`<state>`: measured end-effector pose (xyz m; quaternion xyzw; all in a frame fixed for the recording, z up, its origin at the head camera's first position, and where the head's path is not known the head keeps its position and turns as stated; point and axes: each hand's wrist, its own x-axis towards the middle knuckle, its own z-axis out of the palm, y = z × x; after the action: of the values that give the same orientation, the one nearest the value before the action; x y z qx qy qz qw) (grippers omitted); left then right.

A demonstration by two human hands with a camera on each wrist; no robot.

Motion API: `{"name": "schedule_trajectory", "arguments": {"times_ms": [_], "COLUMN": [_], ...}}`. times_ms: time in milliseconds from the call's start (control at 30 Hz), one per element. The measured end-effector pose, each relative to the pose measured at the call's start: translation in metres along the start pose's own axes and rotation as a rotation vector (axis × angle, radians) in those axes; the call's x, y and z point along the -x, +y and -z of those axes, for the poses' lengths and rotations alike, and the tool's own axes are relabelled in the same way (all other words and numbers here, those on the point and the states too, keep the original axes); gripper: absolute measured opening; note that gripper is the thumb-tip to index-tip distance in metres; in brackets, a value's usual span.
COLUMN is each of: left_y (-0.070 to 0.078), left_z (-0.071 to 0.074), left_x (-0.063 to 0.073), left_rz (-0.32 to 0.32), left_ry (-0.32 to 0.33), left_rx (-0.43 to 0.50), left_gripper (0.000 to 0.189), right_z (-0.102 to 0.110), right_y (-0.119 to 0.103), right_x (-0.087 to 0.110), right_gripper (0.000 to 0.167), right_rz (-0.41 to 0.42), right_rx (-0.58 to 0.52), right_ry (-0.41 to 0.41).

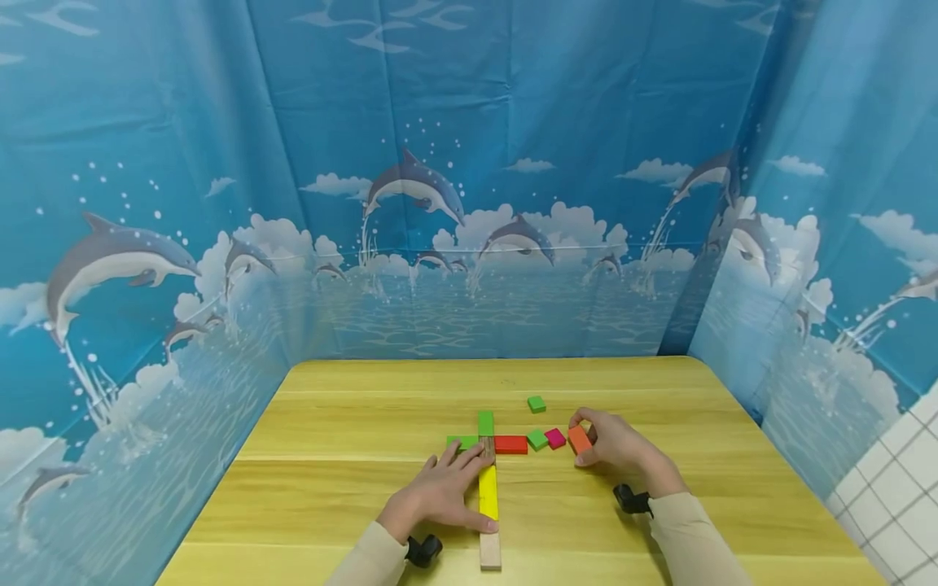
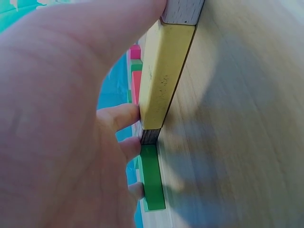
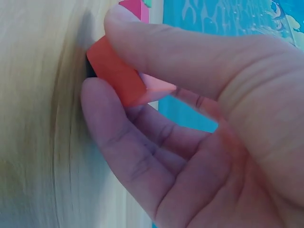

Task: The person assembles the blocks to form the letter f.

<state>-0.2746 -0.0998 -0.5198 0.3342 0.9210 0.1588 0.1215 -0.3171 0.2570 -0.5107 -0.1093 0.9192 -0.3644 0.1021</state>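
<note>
My right hand (image 1: 615, 442) pinches an orange block (image 1: 580, 439) between thumb and fingers, just right of a magenta block (image 1: 554, 438). In the right wrist view the orange block (image 3: 116, 71) tilts close to the wooden surface. My left hand (image 1: 444, 491) spreads over a cross of blocks, its fingers touching a dark wood block (image 1: 487, 448) and its thumb near where a yellow block (image 1: 488, 492) meets a pale wood block (image 1: 490, 551). A green block (image 1: 486, 422) tops the cross, another green block (image 1: 462, 442) forms its left arm, and a red block (image 1: 511, 444) its right.
A tilted green block (image 1: 538, 439) lies between the red and magenta ones. Farther back sits a small green block (image 1: 536, 404). The wooden table (image 1: 352, 415) is bordered by a blue dolphin-print curtain (image 1: 440, 317). Both wrists carry black cameras.
</note>
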Motion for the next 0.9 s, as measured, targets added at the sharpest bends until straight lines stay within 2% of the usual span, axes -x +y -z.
{"name": "schedule_trajectory", "arguments": {"times_ms": [333, 500, 733, 900], "left_y": [0.002, 0.001, 0.000, 0.003], "left_z": [0.001, 0.001, 0.000, 0.001], "left_x": [0.000, -0.001, -0.001, 0.000], "left_rz": [0.005, -0.007, -0.011, -0.008], "left_ry": [-0.010, -0.016, -0.008, -0.005], "left_rx": [0.007, 0.016, 0.021, 0.018], "left_gripper": [0.103, 0.102, 0.102, 0.101], "right_z": [0.005, 0.008, 0.012, 0.014], "right_y": [-0.007, -0.011, -0.018, -0.025], "right_x": [0.006, 0.006, 0.000, -0.003], "right_gripper": [0.040, 0.039, 0.034, 0.033], "right_rz": [-0.005, -0.013, 0.007, 0.021], "right_rx": [-0.073, -0.096, -0.038, -0.010], "right_ry": [-0.016, 0.018, 0.092, 0.104]}}
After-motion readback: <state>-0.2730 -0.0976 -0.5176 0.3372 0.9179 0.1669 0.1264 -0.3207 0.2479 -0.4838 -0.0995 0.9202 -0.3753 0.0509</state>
